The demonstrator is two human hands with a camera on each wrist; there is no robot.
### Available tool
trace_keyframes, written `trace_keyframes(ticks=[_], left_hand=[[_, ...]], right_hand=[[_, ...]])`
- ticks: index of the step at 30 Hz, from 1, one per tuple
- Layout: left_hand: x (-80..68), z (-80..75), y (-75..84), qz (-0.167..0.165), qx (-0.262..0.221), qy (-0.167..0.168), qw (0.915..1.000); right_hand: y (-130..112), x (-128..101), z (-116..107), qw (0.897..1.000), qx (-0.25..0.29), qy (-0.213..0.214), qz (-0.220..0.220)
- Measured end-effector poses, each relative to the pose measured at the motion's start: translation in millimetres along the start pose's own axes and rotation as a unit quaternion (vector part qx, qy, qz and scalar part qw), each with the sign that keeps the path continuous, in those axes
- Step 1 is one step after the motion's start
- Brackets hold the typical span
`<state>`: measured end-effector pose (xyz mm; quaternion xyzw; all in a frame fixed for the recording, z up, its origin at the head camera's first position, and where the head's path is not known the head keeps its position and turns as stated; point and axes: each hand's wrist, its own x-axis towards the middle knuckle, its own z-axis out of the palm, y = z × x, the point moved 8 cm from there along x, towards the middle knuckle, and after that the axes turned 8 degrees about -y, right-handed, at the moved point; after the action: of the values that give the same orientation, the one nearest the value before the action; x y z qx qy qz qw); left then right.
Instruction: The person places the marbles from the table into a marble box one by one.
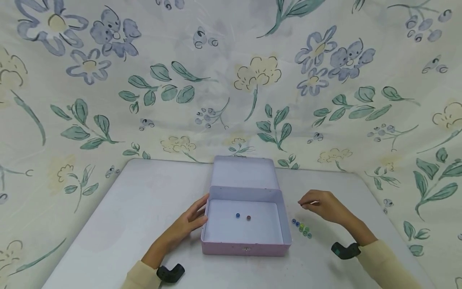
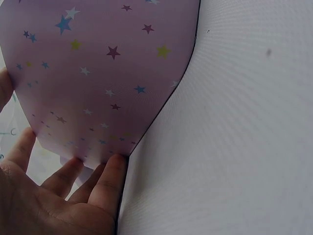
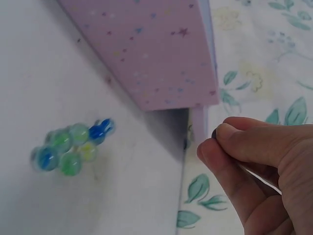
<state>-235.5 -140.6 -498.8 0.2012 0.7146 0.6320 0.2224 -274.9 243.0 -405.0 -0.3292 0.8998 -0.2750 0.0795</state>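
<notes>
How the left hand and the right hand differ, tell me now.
The left hand lays spread fingers on the left side of the box; the right hand pinches a small dark thing with thumb and finger.
The left hand touches the box, while the right hand is apart from it, to its right.
Both are bare and come from cream sleeves.

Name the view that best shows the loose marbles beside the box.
Right wrist: those marbles appear large, their blue, green and yellow colours distinct. Head shows them small, right of the open box; left wrist doesn't show them.
</notes>
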Motion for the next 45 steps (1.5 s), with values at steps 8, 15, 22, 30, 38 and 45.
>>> trace_keyframes(ticks=[8, 15, 22, 30, 38, 45], left_hand=[[0.6, -1.3, 1.4, 0.001, 0.002, 0.003, 1.0000], [0.5, 0.7, 0.4, 0.005, -0.001, -0.004, 1.0000], [1.0, -0.9, 0.6, 0.002, 0.004, 0.002, 1.0000], [0.6, -0.7, 0.9, 0.002, 0.000, 0.003, 1.0000], [-1.0, 0.9, -0.7, 0.002, -0.002, 0.001, 1.0000], [-0.6, 0.0, 1.4, 0.002, 0.004, 0.004, 1.0000]], right_hand=[[-25, 21, -7, 0.999, 0.003, 0.003, -0.034], [-40, 37, -4, 0.999, 0.009, -0.016, -0.050], [-57, 53, 0, 0.997, 0.012, -0.029, -0.069], [-67, 69, 10, 0.996, 0.001, -0.048, -0.077], [-80, 83, 21, 0.993, -0.016, -0.052, -0.107], [-93, 100, 30, 0.992, -0.020, -0.072, -0.105]])
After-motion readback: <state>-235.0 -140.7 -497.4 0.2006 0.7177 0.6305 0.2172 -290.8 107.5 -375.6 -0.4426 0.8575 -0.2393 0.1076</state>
